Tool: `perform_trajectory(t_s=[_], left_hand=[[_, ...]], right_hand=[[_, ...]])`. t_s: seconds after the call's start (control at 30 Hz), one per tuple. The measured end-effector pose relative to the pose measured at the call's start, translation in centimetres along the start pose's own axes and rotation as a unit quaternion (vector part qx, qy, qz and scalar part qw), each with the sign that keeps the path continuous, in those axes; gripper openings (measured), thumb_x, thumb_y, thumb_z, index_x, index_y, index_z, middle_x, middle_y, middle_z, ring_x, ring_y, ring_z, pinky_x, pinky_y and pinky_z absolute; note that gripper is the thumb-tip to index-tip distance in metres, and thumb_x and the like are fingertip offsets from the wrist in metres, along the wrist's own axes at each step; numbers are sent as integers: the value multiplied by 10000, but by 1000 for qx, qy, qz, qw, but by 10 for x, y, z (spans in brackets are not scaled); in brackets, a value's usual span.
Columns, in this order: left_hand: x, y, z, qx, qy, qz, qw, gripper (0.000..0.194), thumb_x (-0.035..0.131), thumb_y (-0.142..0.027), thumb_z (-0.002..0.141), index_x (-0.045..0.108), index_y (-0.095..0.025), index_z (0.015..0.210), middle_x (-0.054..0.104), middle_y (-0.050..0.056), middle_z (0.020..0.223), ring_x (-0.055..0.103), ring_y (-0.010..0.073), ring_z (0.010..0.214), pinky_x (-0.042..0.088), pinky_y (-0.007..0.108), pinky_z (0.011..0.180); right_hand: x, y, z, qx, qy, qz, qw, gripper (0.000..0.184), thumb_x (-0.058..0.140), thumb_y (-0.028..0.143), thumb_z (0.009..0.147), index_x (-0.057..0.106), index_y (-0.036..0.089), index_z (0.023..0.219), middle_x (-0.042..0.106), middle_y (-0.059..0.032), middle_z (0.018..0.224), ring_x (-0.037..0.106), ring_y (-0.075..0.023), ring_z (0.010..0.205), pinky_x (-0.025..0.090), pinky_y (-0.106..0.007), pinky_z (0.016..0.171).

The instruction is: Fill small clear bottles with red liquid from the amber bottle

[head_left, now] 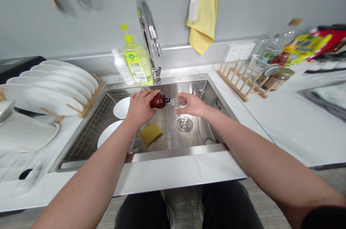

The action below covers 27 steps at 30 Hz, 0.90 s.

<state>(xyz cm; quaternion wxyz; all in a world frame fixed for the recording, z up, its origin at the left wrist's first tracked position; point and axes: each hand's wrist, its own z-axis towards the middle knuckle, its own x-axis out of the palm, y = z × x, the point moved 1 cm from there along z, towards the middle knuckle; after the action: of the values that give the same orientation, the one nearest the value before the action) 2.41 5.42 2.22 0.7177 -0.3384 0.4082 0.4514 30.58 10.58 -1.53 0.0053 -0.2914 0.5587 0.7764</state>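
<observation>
My left hand (141, 105) is wrapped round a reddish-brown bottle (159, 101) above the sink (169, 137). The bottle lies on its side with its dark neck pointing right. Close to that neck, my right hand (192, 104) curls its fingers round a small clear cup (175, 103), partly hidden by them. Whether neck and cup touch, I cannot tell. Below the hands, a yellow sponge (151, 134) rests on the sink floor, left of the round drain (184, 124). White dishes (121, 107) sit in the sink's left side, partly behind my left arm.
Behind the sink stand the chrome faucet (147, 23), a yellow-green dish soap bottle (137, 63) and a white bottle (123, 66). White plates (51, 81) fill a wooden rack at left. A wooden rack (243, 83) and jars stand right; a yellow cloth (207, 12) and brush (194, 9) hang above.
</observation>
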Motion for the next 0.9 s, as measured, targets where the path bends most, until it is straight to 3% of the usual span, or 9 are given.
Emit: perform_trajectory(t_s=[0.9], left_hand=[[-3,-3,-2,2,4,17,1000,741,728,-199,911,666,-355,1632,721,82,1589,617,391,1462,344,600,1294]], right_hand=[[0,1,-2,-3,1,-43,999,675,1081,386,671,773,235,1252,833,-53,1147,794,-268,1025,639,-407,952]])
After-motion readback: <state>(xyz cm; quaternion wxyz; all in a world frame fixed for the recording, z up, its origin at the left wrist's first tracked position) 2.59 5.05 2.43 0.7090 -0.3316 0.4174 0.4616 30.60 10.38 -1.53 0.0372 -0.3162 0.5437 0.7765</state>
